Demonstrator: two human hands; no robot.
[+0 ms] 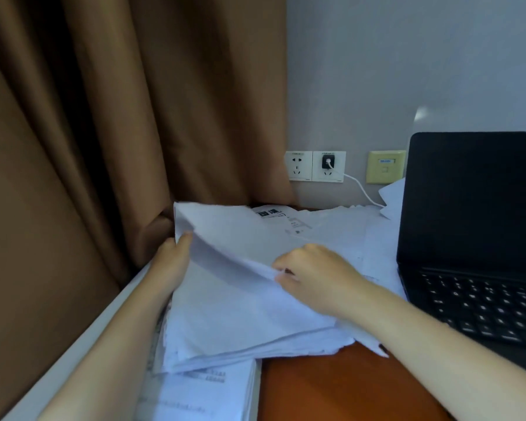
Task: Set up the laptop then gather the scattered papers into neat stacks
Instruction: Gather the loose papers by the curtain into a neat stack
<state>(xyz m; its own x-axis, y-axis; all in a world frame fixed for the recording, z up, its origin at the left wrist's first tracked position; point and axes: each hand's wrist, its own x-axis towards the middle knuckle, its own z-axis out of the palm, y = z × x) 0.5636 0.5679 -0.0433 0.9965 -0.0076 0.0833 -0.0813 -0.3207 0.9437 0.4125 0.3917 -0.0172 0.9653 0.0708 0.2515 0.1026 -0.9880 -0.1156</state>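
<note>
brown desk (346, 387): scattered papers (243, 317), open black laptop (474, 238).

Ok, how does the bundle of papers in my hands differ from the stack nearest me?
The bundle is ragged, sheets out of line; the stack has squared edges. The bundle is partly lifted, left hand gripping its left edge, right hand pinching top sheets; the stack lies flat, partly under the bundle. The bundle's top looks blank; the stack's shows print. Both are white paper.
</note>
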